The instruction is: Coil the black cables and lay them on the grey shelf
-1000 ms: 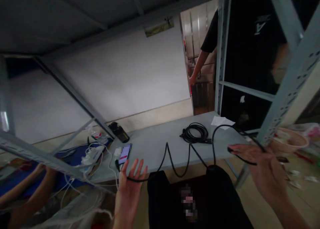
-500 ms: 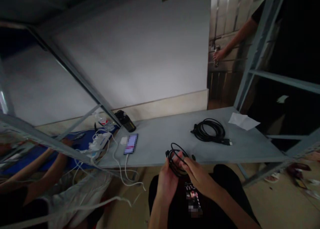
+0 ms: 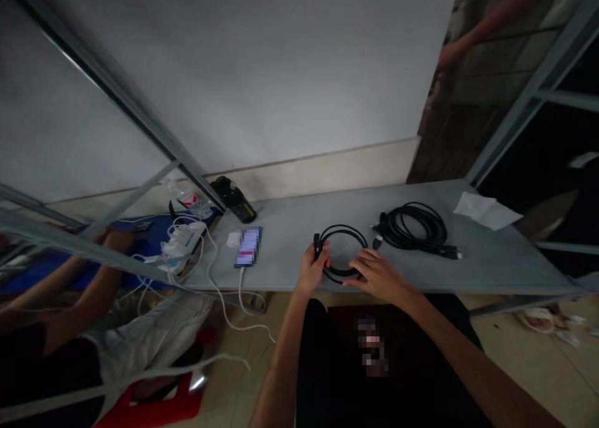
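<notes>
A small coil of black cable [image 3: 344,228] is spread in a ring over the front part of the grey shelf [image 3: 290,219]. My left hand [image 3: 314,267] grips the ring's left side, near a black connector that sticks up. On the right side of the ring my right hand [image 3: 377,271] is closed round the cable, with another black connector just above its fingers. A larger coil of black cable [image 3: 423,228] lies on the shelf to the right of my hands, its plug ends pointing right.
A phone [image 3: 249,247] with a white cord and a black bottle [image 3: 234,200] are at the shelf's left. White paper [image 3: 486,211] lies at the right. A power strip [image 3: 182,241] and a person's arms [image 3: 103,272] are further left; metal posts frame the shelf.
Both hands have moved forward from above the lap to the shelf with the small coil, which is now opened into a wider ring. The view has shifted downward.
</notes>
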### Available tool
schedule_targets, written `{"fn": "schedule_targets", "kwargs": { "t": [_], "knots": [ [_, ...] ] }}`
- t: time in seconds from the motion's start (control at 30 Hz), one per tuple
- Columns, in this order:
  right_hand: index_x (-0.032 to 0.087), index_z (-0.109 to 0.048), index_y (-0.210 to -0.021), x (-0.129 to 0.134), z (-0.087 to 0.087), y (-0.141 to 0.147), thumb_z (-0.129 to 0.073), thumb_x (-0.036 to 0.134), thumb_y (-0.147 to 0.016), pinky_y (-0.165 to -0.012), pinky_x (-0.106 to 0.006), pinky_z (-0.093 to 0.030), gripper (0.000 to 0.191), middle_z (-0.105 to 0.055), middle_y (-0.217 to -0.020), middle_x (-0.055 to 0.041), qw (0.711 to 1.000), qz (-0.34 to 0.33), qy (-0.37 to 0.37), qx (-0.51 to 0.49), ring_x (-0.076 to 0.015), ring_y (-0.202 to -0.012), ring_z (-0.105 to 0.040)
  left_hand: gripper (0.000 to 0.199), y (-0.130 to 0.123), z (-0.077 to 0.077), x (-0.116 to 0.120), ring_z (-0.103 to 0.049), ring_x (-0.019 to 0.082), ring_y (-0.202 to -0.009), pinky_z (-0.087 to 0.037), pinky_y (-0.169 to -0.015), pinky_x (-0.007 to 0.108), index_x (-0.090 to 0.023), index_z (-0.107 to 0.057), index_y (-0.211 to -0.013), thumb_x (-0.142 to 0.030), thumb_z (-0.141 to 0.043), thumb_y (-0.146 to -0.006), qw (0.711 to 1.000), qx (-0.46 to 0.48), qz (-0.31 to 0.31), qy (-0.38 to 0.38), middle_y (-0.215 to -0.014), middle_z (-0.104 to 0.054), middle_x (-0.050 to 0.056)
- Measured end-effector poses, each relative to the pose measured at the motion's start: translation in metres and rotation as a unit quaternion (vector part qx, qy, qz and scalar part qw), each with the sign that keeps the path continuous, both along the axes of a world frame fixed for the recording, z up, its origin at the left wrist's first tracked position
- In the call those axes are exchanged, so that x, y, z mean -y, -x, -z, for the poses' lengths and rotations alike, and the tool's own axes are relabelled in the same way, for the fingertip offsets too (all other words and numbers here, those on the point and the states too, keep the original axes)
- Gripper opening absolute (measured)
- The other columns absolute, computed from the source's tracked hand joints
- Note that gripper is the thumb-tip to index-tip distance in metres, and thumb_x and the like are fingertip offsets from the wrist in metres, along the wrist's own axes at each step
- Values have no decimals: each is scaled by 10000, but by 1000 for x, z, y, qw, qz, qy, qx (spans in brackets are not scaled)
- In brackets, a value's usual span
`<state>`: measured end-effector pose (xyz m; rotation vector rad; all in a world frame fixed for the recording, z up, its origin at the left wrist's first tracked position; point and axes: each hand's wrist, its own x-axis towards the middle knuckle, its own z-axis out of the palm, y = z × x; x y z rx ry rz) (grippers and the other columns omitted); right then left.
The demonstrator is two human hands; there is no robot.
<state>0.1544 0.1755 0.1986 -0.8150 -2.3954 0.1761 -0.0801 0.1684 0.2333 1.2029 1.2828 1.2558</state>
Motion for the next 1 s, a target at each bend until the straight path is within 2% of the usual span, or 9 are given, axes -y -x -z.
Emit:
{"fn": "schedule_targets", "kwargs": {
  "t": [0.1, 0.23, 0.33, 0.47, 0.57, 0.63, 0.8, 0.87, 1.0],
  "knots": [
    [242, -750, -1130, -11, 14, 1, -879, 548, -987, -1124, -523, -573, 361, -773, -1067, -80, 1000, -12, -8, 6, -305, -1104, -722, 285, 21, 21, -8, -687, 262, -866, -560, -917, 443, -193, -716, -1136, -461, -654, -1061, 970, -223, -25, -88, -869, -705, 65],
    [248, -755, -1162, -14, 23, 1, -846, 453, -1027, -1201, -552, -528, 261, -772, -1124, -82, 1000, 0, -2, 9, -313, -1199, -709, 105, 33, 39, -3, -679, 330, -1085, -541, -1074, 543, -215, -680, -1080, -302, -652, -1028, 941, -311, -67, -114, -1037, -715, 128],
    [250, -740, -1249, -19, 28, 0, -753, 417, -1084, -1202, -576, -524, 235, -743, -1324, -120, 999, 46, 12, -17, -335, -1324, -666, 287, 32, 51, -3, -675, 345, -1197, -547, -1122, 564, -195, -654, -1328, -293, -588, -1067, 925, -341, -94, -137, -1232, -727, 175],
    [241, -700, -1364, -27, 38, 0, -622, 404, -1131, -1192, -621, -539, 295, -659, -1462, -167, 990, 111, 40, -76, -361, -1383, -624, 629, 30, 64, -9, -585, 385, -1449, -465, -1258, 633, -154, -456, -1651, -307, -605, -1058, 915, -335, -154, -165, -1526, -620, 251],
    [234, -666, -1405, -30, 41, 0, -610, 419, -1127, -1205, -644, -529, 338, -643, -1446, -178, 984, 125, 46, -119, -371, -1382, -616, 667, 30, 60, -8, -512, 392, -1541, -401, -1310, 659, -172, -443, -1684, -388, -642, -1085, 905, -339, -174, -189, -1609, -547, 258],
    [243, -663, -1405, -32, 39, -6, -615, 431, -1123, -1220, -638, -516, 343, -644, -1441, -174, 981, 129, 41, -142, -370, -1389, -613, 690, 29, 52, -4, -487, 391, -1567, -388, -1322, 656, -225, -493, -1672, -478, -719, -1071, 898, -354, -154, -210, -1654, -522, 232],
    [211, -671, -1420, -49, 29, -58, -598, 449, -1125, -1204, -624, -494, 386, -639, -1483, -204, 974, 203, -30, -99, -396, -1401, -589, 802, 24, 38, 4, -524, 411, -1526, -440, -1300, 639, -264, -729, -1460, -625, -1010, -801, 875, -403, -44, -264, -1650, -560, 195],
    [198, -666, -1440, -55, 26, -86, -637, 495, -1105, -1180, -621, -492, 449, -641, -1488, -214, 966, 241, -61, -65, -415, -1395, -581, 703, 22, 38, 4, -532, 418, -1510, -449, -1294, 651, -253, -801, -1323, -598, -1044, -761, 867, -415, -27, -273, -1631, -587, 190],
    [203, -692, -1350, -53, 20, -130, -694, 551, -1077, -1163, -581, -484, 443, -688, -1408, -196, 950, 286, -108, -65, -396, -1341, -616, 427, 21, 43, -1, -561, 390, -1472, -502, -1255, 624, -238, -836, -1138, -479, -1020, -837, 870, -412, -51, -265, -1505, -678, 162]
  ]
}}
